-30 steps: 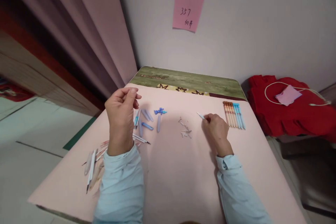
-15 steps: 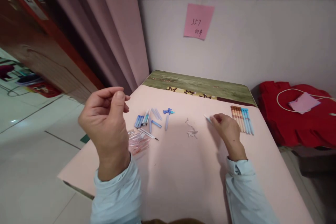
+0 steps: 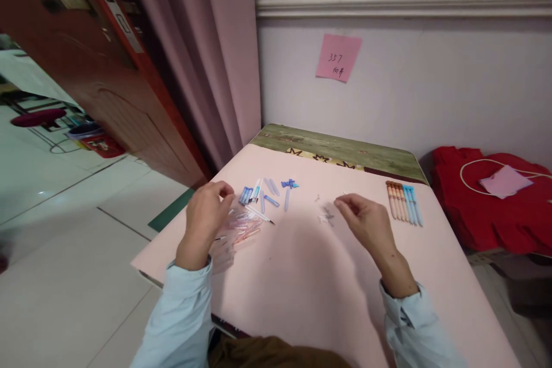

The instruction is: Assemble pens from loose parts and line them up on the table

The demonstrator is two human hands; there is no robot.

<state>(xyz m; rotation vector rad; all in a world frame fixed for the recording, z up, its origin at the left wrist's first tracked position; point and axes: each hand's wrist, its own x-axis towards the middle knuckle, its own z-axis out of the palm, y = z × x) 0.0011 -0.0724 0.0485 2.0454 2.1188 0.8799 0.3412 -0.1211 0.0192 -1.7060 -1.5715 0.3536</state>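
Two hands are busy with pen parts on the desk (image 3: 302, 276): my left hand (image 3: 207, 210) curls over the clear pen barrels (image 3: 239, 227) at the left, my right hand (image 3: 364, 221) pinches something thin near the small springs (image 3: 324, 217). I judge this mid-assembly; next needs barrel and part aligned.

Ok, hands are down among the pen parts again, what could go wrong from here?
The left hand sits over the clear barrels piled near the table edge; a nudge could roll some off. The right hand hovers by the tiny springs, which could easily scatter. Its sleeve might also disturb the finished pens.
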